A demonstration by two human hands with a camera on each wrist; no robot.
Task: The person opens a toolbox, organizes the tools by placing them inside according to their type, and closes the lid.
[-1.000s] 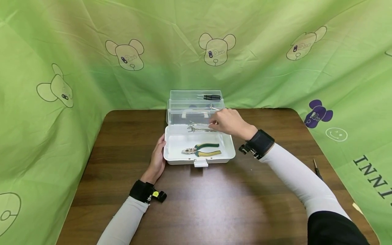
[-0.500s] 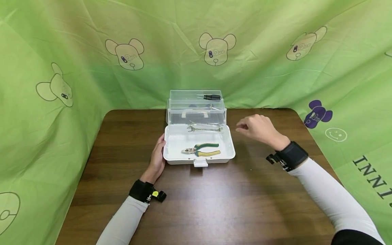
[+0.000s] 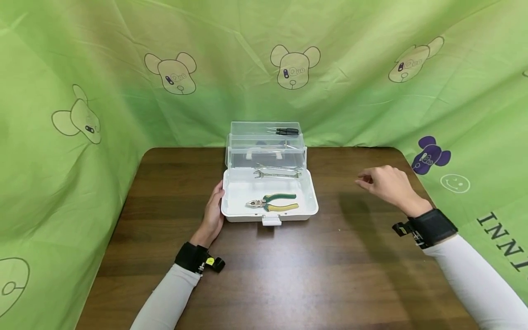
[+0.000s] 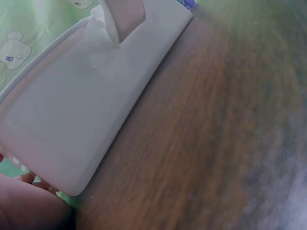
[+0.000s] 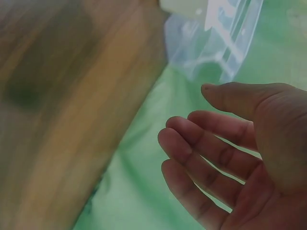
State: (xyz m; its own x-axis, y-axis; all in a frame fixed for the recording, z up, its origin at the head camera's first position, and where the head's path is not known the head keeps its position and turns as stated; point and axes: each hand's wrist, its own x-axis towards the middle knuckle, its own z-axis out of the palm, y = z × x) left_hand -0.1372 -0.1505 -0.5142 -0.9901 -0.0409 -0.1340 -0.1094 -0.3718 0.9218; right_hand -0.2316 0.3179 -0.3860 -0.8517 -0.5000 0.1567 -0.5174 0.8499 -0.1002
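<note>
A white toolbox [image 3: 237,217] stands open at the back middle of the table, its clear tiered trays raised behind. My left hand [image 3: 212,213] holds its left side, thumb at the rim; in the left wrist view the fingers are mostly hidden past the box's corner. Combination pliers [image 3: 268,202] with green and yellow handles lie in the bottom. Two open-ended wrenches [image 3: 278,175] lie behind them. Black-handled screwdrivers [image 3: 286,131] sit in the top tray. My right hand [image 3: 387,184], fingers relaxed and holding nothing, hovers over the table's right side.
The brown wooden table [image 3: 272,279] is enclosed by a green cloth [image 3: 231,101] at the back and sides. Thin metal pieces [image 3: 280,146] lie in the middle tray. A white latch [image 3: 271,221] juts from the toolbox front.
My right hand has left the wrenches in the toolbox and moved right over the table, empty. My left hand and the toolbox stay put.
</note>
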